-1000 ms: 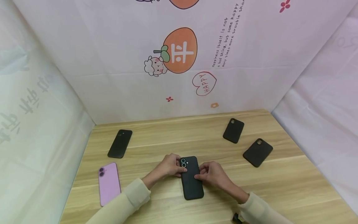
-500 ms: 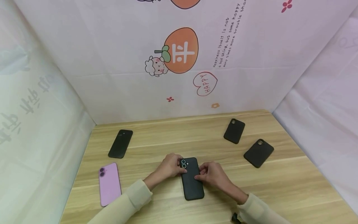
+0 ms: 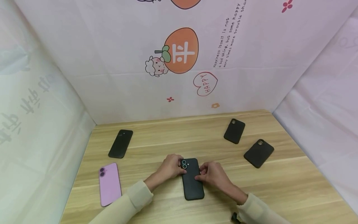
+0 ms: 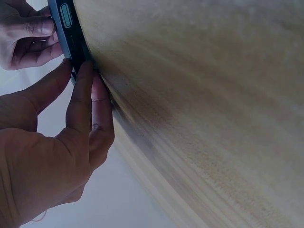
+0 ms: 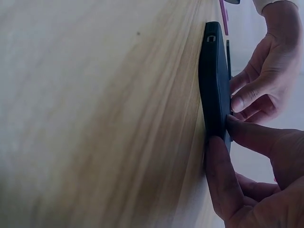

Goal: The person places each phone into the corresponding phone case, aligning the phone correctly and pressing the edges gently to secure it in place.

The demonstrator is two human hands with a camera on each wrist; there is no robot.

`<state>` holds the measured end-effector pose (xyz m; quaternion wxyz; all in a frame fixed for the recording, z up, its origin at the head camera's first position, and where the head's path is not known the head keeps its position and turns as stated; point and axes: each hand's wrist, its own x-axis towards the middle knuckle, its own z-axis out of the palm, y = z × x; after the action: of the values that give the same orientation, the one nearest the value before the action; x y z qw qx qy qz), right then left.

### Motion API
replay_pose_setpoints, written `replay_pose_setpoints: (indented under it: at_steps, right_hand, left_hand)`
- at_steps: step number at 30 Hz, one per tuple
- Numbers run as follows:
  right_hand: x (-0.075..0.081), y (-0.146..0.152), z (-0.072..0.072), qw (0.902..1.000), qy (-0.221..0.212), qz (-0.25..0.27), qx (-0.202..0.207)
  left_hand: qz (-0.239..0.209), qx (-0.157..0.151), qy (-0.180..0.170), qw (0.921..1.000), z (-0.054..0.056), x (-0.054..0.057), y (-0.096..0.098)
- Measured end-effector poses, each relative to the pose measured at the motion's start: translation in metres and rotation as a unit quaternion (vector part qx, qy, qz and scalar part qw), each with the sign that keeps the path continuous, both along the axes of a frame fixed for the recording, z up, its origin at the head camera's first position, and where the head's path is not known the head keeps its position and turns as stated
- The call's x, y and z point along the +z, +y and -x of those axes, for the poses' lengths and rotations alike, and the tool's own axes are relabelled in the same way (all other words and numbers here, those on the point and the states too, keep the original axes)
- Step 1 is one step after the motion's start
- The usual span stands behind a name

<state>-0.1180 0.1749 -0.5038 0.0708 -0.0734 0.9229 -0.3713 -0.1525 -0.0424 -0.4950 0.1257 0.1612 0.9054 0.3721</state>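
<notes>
A phone in a black case [image 3: 193, 186] lies back up on the wooden table, camera rings at its upper left. My left hand [image 3: 170, 168] pinches its upper left side, thumb on the back beside the cameras. On the opposite long side, my right hand [image 3: 213, 175] pinches the edge between thumb and curled fingers. The left wrist view shows the fingers on the case's side [image 4: 71, 28], near a teal-lined cutout. From the right wrist view, the case's side [image 5: 213, 85] stands just off or on the table; I cannot tell which.
A pink phone [image 3: 109, 185] lies left, near my left sleeve, with a black phone [image 3: 121, 143] behind it. Two black phone cases [image 3: 234, 131] lie at the right, the nearer case [image 3: 258, 153] tilted. A small dark object [image 3: 235, 218] sits by my right sleeve.
The phone in the black case and my left hand have shifted very slightly toward me. Both hands keep their grip; the other phones and cases stay put.
</notes>
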Motion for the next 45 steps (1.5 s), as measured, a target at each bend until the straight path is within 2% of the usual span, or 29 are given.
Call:
replay_pose_setpoints:
  at_steps: [7, 11, 14, 19, 22, 25, 30, 33, 38, 41, 45]
  right_hand:
    - [0.002, -0.001, -0.001, 0.9999, 0.009, -0.011, 0.005]
    - [0.004, 0.000, -0.002, 0.9997, 0.012, -0.020, 0.005]
    - [0.008, 0.006, -0.002, 0.9991, 0.024, -0.034, 0.000]
    - [0.012, 0.026, 0.003, 0.9988, 0.014, -0.037, -0.028]
    - [0.016, 0.046, 0.008, 0.9981, 0.011, -0.042, -0.045]
    - [0.021, 0.069, 0.011, 0.9955, 0.030, -0.070, -0.056]
    - [0.029, 0.109, 0.014, 0.9858, 0.076, -0.134, -0.068]
    - [0.033, 0.132, 0.017, 0.9808, 0.086, -0.161, -0.069]
    - [0.040, 0.162, 0.024, 0.9731, 0.061, -0.204, -0.088]
    - [0.041, 0.178, 0.025, 0.9681, 0.045, -0.225, -0.102]
    - [0.038, 0.197, 0.028, 0.9641, 0.007, -0.241, -0.111]
  left_hand:
    - [-0.006, 0.009, -0.006, 0.9999, -0.004, -0.001, -0.002]
    - [-0.026, 0.007, 0.008, 0.9996, -0.009, -0.001, -0.007]
    - [-0.032, 0.021, 0.023, 0.9990, -0.015, 0.003, -0.017]
    - [-0.021, 0.083, 0.028, 0.9960, -0.031, 0.016, -0.045]
    - [0.003, 0.118, 0.022, 0.9927, -0.039, 0.026, -0.065]
    - [0.035, 0.148, 0.019, 0.9882, -0.044, 0.036, -0.086]
    - [0.047, 0.181, 0.003, 0.9823, -0.050, 0.050, -0.118]
    - [0.050, 0.192, -0.002, 0.9801, -0.053, 0.057, -0.134]
    - [0.090, 0.198, 0.000, 0.9761, -0.060, 0.061, -0.161]
    - [0.123, 0.200, -0.009, 0.9720, -0.065, 0.059, -0.179]
    - [0.163, 0.213, -0.031, 0.9629, -0.069, 0.054, -0.202]
